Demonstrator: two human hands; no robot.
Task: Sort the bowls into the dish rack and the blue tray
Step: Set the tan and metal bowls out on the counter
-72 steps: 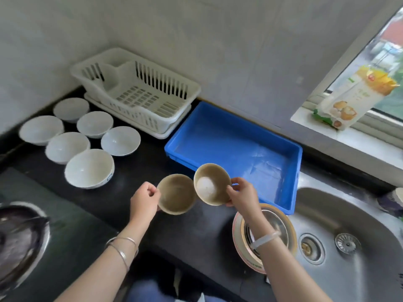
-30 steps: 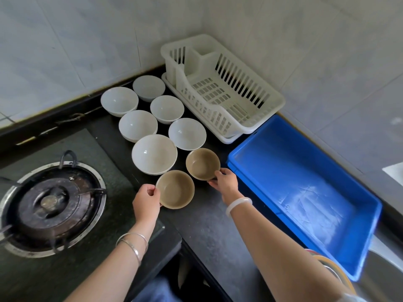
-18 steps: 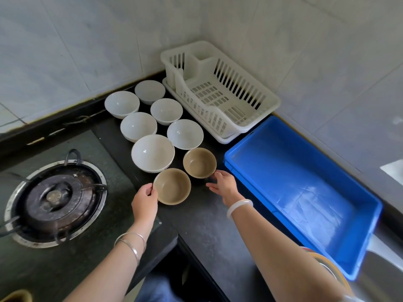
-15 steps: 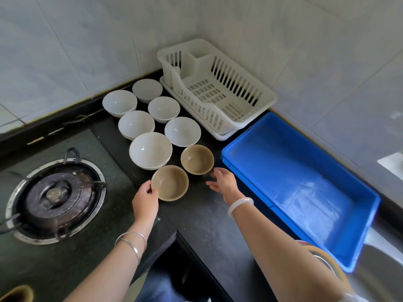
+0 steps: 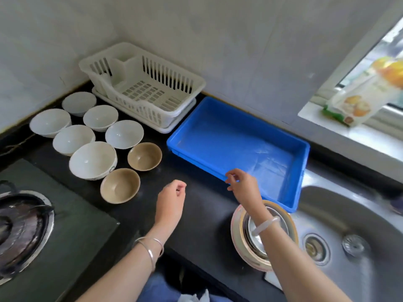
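While nothing is held, six white bowls (image 5: 92,160) and two tan bowls (image 5: 144,156) are grouped at the left end of the counter (image 5: 202,216). The front tan bowl (image 5: 120,185) is placed just left of the left hand (image 5: 172,197), which is loosely curled and nearer. The right hand (image 5: 242,186), relaxed, is poised over the front rim of the blue tray (image 5: 218,138).

Home kitchen: gas burner (image 5: 20,225), steel sink (image 5: 349,247), tiled wall (image 5: 239,51).

6 white bowls (image 5: 93,160) + 2 tan bowls (image 5: 144,156) sit upright, left of dish rack (image 5: 150,114) & blue tray (image 5: 229,144).
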